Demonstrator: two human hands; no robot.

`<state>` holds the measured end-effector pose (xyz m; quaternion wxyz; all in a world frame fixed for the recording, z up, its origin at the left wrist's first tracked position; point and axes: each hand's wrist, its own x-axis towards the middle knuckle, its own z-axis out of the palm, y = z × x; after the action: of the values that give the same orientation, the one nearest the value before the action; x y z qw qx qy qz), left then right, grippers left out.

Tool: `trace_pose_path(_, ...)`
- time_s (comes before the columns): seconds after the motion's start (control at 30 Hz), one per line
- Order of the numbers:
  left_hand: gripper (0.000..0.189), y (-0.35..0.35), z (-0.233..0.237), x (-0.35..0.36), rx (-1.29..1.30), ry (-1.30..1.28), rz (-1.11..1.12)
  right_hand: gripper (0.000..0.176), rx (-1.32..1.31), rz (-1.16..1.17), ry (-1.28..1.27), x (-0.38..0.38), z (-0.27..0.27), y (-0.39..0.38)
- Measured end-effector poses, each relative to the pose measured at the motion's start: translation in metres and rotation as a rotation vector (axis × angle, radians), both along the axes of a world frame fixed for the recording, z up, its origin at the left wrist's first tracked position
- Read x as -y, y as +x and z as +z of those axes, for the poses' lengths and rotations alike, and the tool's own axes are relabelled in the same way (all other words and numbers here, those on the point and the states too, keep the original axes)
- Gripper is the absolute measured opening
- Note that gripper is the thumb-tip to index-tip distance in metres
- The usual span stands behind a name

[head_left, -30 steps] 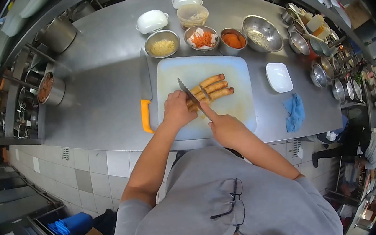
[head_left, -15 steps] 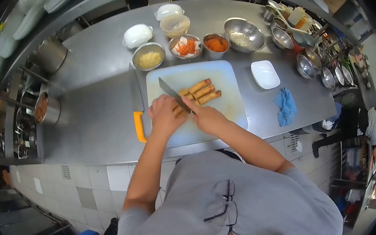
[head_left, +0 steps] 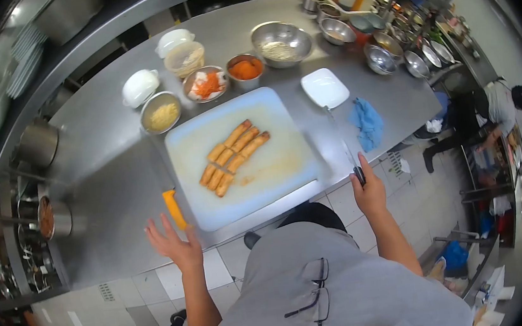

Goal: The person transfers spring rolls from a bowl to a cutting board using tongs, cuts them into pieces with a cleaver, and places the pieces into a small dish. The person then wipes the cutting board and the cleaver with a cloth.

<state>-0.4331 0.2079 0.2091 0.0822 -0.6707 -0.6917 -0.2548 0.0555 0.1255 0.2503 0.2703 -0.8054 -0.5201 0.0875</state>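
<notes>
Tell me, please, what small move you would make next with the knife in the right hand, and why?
I would probably lay the knife flat on the counter. The right hand grips its handle off the counter's edge, blade lying between the cutting board and the blue cloth; the left hand is open and empty, and the spring rolls look cut.

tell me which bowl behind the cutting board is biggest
The steel bowl of pale grains, behind the white dish; the others beside it are clearly smaller.
</notes>
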Motion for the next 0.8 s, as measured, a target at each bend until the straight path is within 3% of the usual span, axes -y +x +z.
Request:
trace_pose_path(0.07, 0.088, 0.048, 0.005, -0.011, 0.183, 0.013, -0.172, 0.066, -0.004, -0.131, 0.022, 0.018, -0.010, 0.033)
trace_pose_path(0.17, 0.097, 0.146, 0.015, -0.029, 0.251, 0.009, -0.420, 0.065, 0.052, -0.211, 0.097, 0.032, -0.005, 0.079)
trace_pose_path(0.23, 0.096, 0.222, 0.022, -0.044, 0.240, -0.150, -0.610, 0.065, 0.035, -0.264, 0.088, 0.034, 0.004, 0.113)
trace_pose_path(0.37, 0.083, 0.401, 0.046, -0.083, -0.099, -0.610, -0.967, 0.062, -0.061, -0.294, 0.156, 0.039, 0.007, 0.181)
trace_pose_path(0.47, 0.074, 0.537, 0.009, -0.114, -0.080, -0.422, -1.240, 0.060, -0.096, -0.325, 0.166, 0.040, 0.008, 0.219)
trace_pose_path(0.53, 0.069, 0.598, -0.003, -0.122, -0.038, -0.421, -1.262, 0.060, -0.091, -0.335, 0.150, 0.041, 0.010, 0.242)
trace_pose_path(0.6, 0.068, 0.630, -0.050, -0.133, -0.055, -0.476, -1.299, 0.061, -0.109, -0.338, 0.104, 0.042, 0.010, 0.266)
trace_pose_path(0.67, 0.068, 0.629, -0.065, -0.131, 0.003, -0.498, -1.261, 0.059, -0.143, -0.274, 0.123, 0.038, 0.006, 0.283)
trace_pose_path(0.8, 0.068, 0.566, -0.055, -0.121, -0.054, -0.436, -1.014, 0.051, -0.235, -0.195, 0.210, 0.027, -0.028, 0.302)
